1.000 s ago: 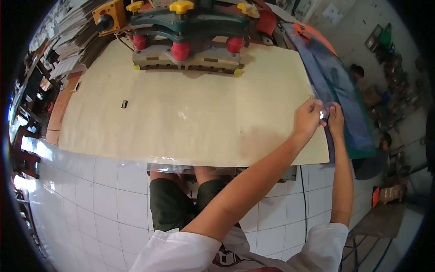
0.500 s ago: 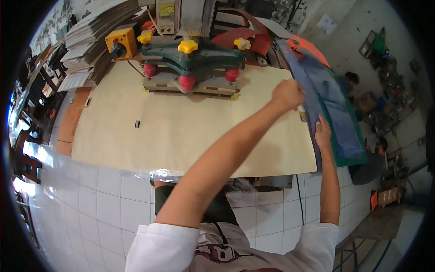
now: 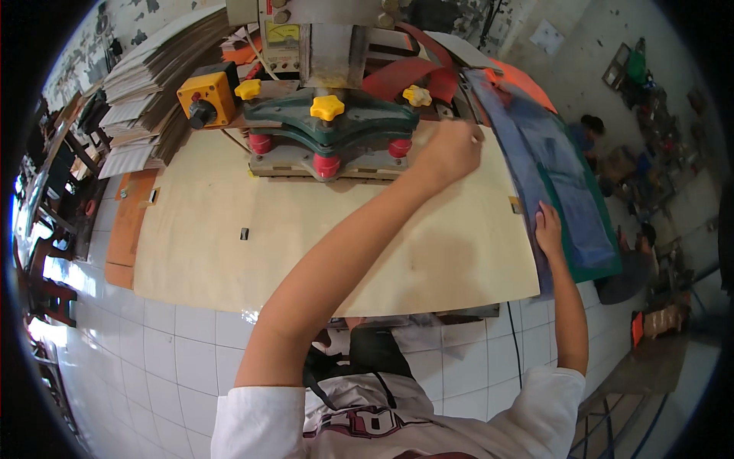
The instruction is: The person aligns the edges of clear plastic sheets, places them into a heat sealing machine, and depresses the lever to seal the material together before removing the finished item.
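My left hand [image 3: 449,155] is closed in a fist above the cream board [image 3: 375,252], just right of the press head [image 3: 329,122]. What its fingers hold, if anything, is hidden. The press head is dark green with yellow star knobs and red cylinders below them. Farther right, my right hand [image 3: 547,229] lies on the blue translucent sheets [image 3: 527,168] beside the board's right edge, its visible fingers stretched out and apart. A small dark piece [image 3: 244,234] sits on the board's left part, and a brown tape patch [image 3: 514,204] marks its right edge.
A yellow control box [image 3: 210,99] and a tall stack of grey boards [image 3: 153,92] stand at the back left. A meter [image 3: 283,46] is behind the press. Red strips [image 3: 413,80] lie at the back. Other people [image 3: 592,134] sit at the far right.
My left hand has moved left and away from me, from the blue sheets' edge to over the board beside the press. My right hand stays at the sheets. The view has shifted slightly.
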A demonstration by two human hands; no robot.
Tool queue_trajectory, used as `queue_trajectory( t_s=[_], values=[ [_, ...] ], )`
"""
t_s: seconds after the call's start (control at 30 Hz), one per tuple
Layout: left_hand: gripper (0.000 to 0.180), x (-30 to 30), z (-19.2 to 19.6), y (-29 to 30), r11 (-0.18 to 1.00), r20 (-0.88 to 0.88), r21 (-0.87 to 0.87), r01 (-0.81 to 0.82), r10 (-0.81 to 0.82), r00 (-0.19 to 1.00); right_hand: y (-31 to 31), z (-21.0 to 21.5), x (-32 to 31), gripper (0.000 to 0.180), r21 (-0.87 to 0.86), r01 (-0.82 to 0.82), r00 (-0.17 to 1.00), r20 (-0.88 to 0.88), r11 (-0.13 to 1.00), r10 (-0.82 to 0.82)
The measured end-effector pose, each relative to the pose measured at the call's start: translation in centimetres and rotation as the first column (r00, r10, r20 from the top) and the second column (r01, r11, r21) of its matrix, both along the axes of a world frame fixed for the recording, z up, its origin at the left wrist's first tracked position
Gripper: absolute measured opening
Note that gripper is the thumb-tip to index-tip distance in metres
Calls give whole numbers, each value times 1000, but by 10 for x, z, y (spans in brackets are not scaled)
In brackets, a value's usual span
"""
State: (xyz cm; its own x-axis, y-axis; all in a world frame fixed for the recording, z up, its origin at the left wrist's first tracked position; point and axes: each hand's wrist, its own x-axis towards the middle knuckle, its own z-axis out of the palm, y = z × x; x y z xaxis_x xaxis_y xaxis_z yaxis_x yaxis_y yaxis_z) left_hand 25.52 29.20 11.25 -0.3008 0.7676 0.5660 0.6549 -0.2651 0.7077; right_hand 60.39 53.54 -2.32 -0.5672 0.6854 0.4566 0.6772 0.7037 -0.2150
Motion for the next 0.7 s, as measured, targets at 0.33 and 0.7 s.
queue_trajectory(
  t_s=[0.33,0.7],
  values=[
    [26,97,-33,60,913,-250,-286,291,-365,897,33,50,-59,23,-62,-95,995,-36,994,93],
    [64,107,-69,198,952,-286,-305,18,-110,952,38,8,-76,31,85,-37,999,18,996,36]
  ],
)
